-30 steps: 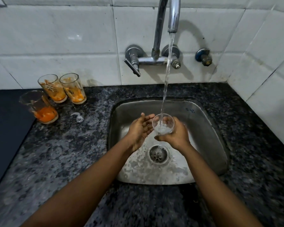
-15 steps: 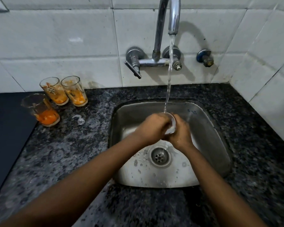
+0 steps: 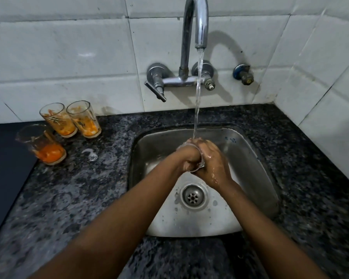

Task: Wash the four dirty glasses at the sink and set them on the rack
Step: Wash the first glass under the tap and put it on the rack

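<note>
A small clear drinking glass [image 3: 197,158] is held over the square stainless steel sink [image 3: 256,168], directly under the water stream [image 3: 197,93] falling from the curved chrome tap [image 3: 193,27]. The right hand [image 3: 214,164] is wrapped around its outside, while the left hand [image 3: 186,158] is pushed into its mouth, fingers curled against the inner wall. Left of the sink, three glasses smeared with orange residue [image 3: 69,123] are stood together on the dark speckled granite counter [image 3: 85,198], untouched. No rack is seen. The wet glass could be let slip and be cracked against the steel basin, or splashing could be caused by the stream striking the knuckles.
</note>
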